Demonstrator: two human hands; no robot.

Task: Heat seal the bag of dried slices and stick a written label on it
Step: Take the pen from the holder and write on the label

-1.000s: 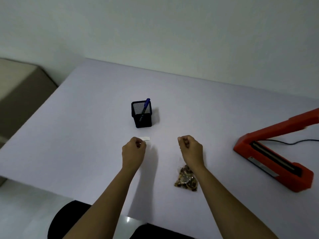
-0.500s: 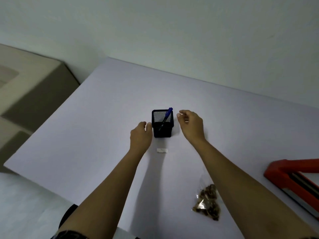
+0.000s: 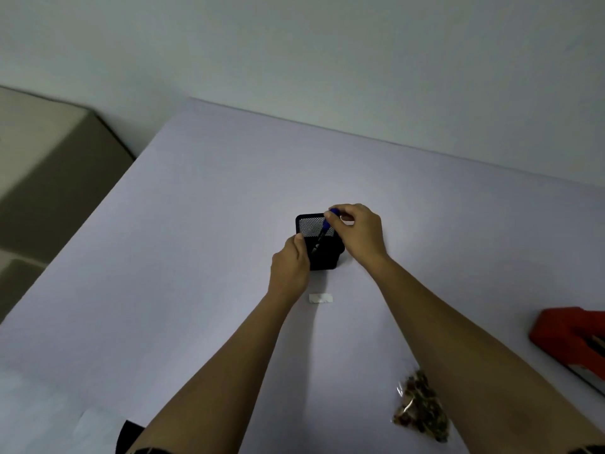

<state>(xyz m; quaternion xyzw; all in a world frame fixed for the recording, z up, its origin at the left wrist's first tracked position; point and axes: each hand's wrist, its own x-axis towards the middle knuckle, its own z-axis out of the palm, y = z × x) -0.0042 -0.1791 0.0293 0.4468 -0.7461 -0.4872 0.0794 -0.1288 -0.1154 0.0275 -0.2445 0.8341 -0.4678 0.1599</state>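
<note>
A black mesh pen holder (image 3: 322, 257) stands mid-table with a blue pen (image 3: 324, 226) leaning inside it. My right hand (image 3: 360, 232) pinches the pen's blue top at the holder's far rim. My left hand (image 3: 289, 267) wraps the holder's left side. A small white label (image 3: 320, 298) lies flat just in front of the holder. The clear bag of dried slices (image 3: 420, 409) rests near the front edge, partly behind my right forearm. The red heat sealer (image 3: 569, 335) sits at the right edge, cut off by the frame.
The pale table (image 3: 163, 257) meets a white wall at the back. A brown cabinet or box (image 3: 42, 165) stands beyond the table's left edge. A dark shape (image 3: 126, 437) shows below the front edge.
Both hands reached forward from near the label and bag to the holder. The left hand closed around the holder and the right hand took the pen's top. The view shifted left.
</note>
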